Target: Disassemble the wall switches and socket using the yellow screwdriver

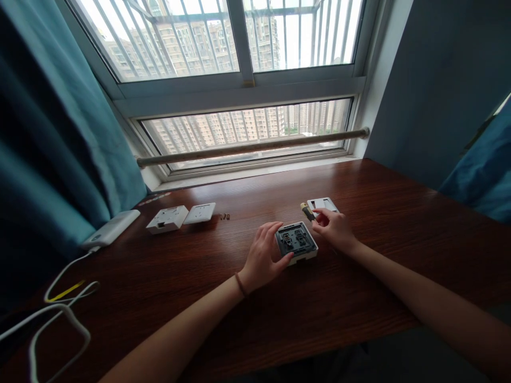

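My left hand (265, 252) grips a square wall switch (296, 240) by its left side, thumb at the near edge and fingers at the far left corner. It lies face up on the table, its dark grey inner part showing inside a white housing. My right hand (333, 229) is closed on a screwdriver (307, 211) with a cream and dark handle, just right of the switch; its shaft is hidden by the fingers. Behind that hand lies a white cover plate (325, 203), partly covered by the fingers.
A white box (167, 219) and a white plate (200, 213) lie at the left, with several small screws (224, 216) beside them. Farther left are a white device (112, 229), its looping cable (66, 306) and a yellow strip (67, 291). Curtain and window border the wooden table (223, 330).
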`<state>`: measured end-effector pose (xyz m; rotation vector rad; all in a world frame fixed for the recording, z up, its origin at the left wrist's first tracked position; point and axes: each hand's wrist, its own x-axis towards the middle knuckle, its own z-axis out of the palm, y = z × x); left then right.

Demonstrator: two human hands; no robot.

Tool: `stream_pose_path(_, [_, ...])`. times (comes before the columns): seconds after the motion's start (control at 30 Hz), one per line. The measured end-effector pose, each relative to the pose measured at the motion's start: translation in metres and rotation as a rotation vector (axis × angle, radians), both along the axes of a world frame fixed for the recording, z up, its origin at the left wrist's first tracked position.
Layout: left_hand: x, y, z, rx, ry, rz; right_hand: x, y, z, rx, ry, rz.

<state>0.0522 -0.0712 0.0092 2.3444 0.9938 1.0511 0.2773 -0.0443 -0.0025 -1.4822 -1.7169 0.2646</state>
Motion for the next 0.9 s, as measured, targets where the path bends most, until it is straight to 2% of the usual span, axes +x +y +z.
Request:
stream_pose_path(0.1, [0.002,0.006,-0.014,-0.019,0.021,0.018,0.001,0.004,-0.008,-0.016,-0.062,-0.005])
stream_pose_path(0.2, [0.004,0.009,-0.02,-0.082,0.008,0.047,0.002,0.007,-0.014,-0.027,-0.124,-0.022])
stream_pose_path(0.57, [0.003,0.013,-0.023,-0.205,-0.088,-0.005,0.006,0.011,-0.016,-0.063,-0.264,-0.047])
stream_pose_path(0.9, [0.003,0.018,-0.027,-0.252,-0.07,-0.006,0.007,0.012,-0.018,-0.069,-0.311,-0.089])
